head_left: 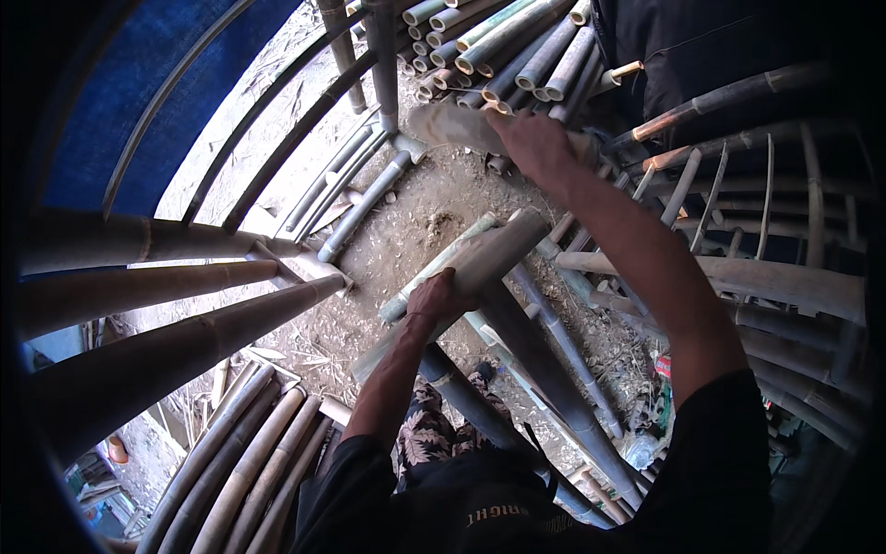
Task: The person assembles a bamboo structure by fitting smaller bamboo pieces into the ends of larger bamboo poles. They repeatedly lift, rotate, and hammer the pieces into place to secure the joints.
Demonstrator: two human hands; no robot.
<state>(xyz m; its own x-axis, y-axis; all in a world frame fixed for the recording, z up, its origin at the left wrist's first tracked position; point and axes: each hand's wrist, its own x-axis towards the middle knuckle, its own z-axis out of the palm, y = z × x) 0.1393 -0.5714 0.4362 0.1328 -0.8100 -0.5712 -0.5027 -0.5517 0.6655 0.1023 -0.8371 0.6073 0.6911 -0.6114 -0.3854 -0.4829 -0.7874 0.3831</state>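
Observation:
My left hand (441,297) is wrapped round a short, thick bamboo pole (503,247), which slants from lower left to upper right in front of me. This pole lies across longer dark bamboo poles (544,374) that run down toward my right side. Raised beyond the pole's far end, my right hand (533,146) is closed on a machete. The broad blade of the machete (457,127) points left and is smeared by motion, apart from the pole. A paler green bamboo length (434,268) sits just behind the held pole.
Cut bamboo poles (517,55) are stacked at the far side, ends facing me. More poles (221,452) lie at lower left. A bamboo frame (185,323) rises on the left, and a rack of bamboo (784,277) stands at right. Shavings litter the dirt floor (434,194).

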